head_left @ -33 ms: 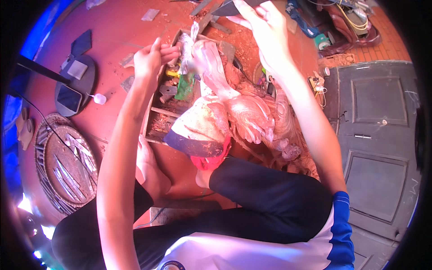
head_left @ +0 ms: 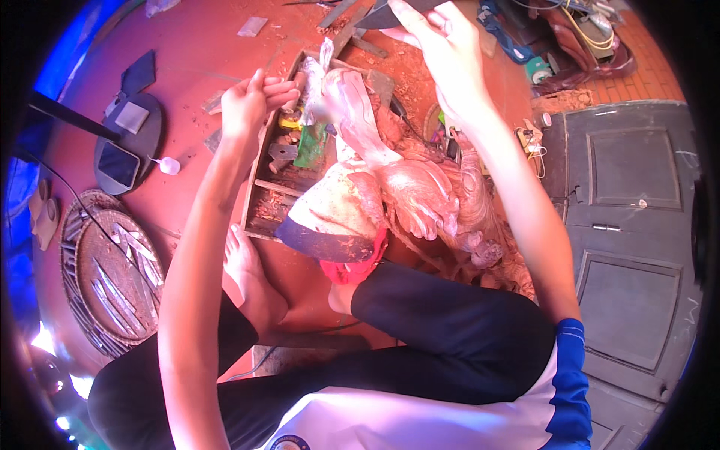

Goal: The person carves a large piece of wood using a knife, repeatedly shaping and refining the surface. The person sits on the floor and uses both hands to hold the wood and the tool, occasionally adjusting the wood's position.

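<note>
At the upper right, my right hand (head_left: 450,56) grips a dark flat piece (head_left: 397,13), with the thumb lying on it; the piece runs toward the top edge, so its kind is unclear. My left hand (head_left: 253,103) hovers by the left edge of a wooden tray (head_left: 262,161), its fingers apart and loosely bent, with nothing seen in them. Between my arms stands a carved reddish wood sculpture (head_left: 416,187). In front of it is a pale piece with a dark band (head_left: 330,210), and red cloth (head_left: 356,268) shows below that.
Inside the tray lie a green piece (head_left: 310,146) and crumpled clear plastic (head_left: 313,90). To the left are a round basket of chisel-like tools (head_left: 112,289) and a phone (head_left: 118,165) on a dark round base. Grey panelled doors (head_left: 630,247) flank the right. Wood chips litter the red floor.
My left hand has shifted very slightly, its index finger a little more bent. My right hand keeps hold of the dark flat piece in nearly the same place.
</note>
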`<control>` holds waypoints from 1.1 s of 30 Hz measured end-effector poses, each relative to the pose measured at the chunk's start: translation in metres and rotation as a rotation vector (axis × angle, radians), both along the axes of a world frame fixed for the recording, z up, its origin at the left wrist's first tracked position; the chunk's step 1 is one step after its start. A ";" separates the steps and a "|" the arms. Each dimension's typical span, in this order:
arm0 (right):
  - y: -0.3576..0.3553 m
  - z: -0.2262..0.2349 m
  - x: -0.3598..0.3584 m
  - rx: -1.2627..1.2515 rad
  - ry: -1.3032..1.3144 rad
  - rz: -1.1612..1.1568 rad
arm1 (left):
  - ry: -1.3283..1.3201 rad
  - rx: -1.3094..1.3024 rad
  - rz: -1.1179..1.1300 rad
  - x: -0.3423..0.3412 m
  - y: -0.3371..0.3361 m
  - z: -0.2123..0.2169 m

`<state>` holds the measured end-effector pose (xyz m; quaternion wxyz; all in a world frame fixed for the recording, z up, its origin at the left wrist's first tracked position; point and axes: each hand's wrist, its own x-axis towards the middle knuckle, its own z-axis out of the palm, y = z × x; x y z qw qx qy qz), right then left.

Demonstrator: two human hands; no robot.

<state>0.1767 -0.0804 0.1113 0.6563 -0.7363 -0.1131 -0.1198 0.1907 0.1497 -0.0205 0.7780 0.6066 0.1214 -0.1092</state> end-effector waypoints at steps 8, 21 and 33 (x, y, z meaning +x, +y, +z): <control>0.013 0.022 0.004 -0.463 -0.053 0.130 | -0.071 -0.212 0.068 -0.067 0.006 -0.009; 0.078 -0.029 -0.044 -0.357 -0.101 0.037 | -0.178 -0.400 -0.011 -0.104 0.016 -0.010; 0.097 -0.021 -0.064 0.137 -0.040 -0.083 | -0.091 -0.581 -0.088 -0.099 0.043 0.029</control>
